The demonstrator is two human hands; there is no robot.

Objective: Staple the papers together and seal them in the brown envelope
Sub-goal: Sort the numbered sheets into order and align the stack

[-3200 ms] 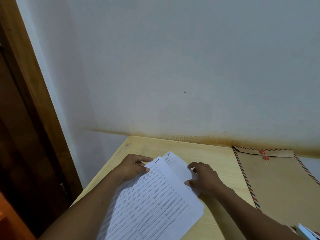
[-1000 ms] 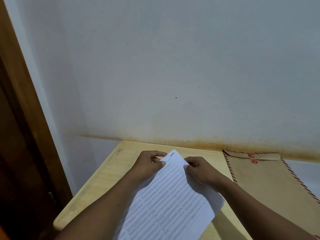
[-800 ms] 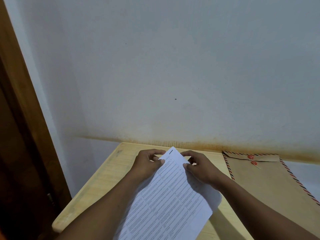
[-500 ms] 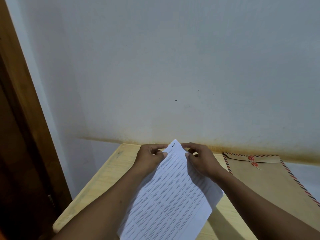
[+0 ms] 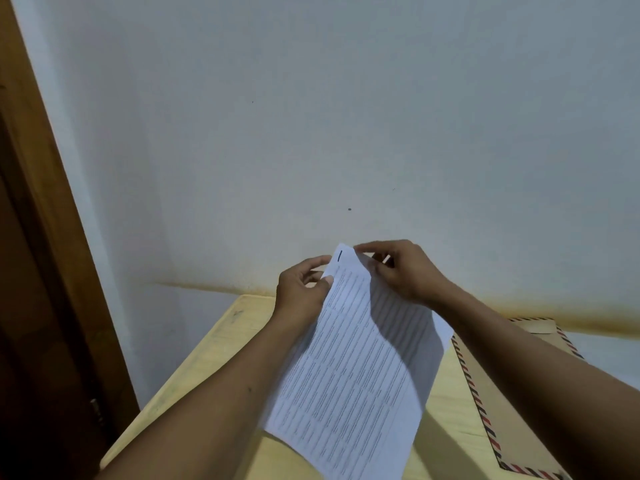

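Observation:
A stack of white printed papers is lifted off the table and tilted, its top corner raised toward the wall. My left hand pinches the stack's upper left edge. My right hand grips the upper right edge at the top corner, partly behind the sheets. A short dark mark sits at the papers' top corner. The brown envelope with a red, blue and white striped border lies flat on the table to the right, partly hidden by my right forearm. No stapler is in view.
A pale wooden table stands against a white wall with a brown stain along its base. A dark wooden door frame runs down the left side.
Both hands have raised the papers off the table and up toward the wall, with the loose sheets squared into one stack. The envelope has not moved.

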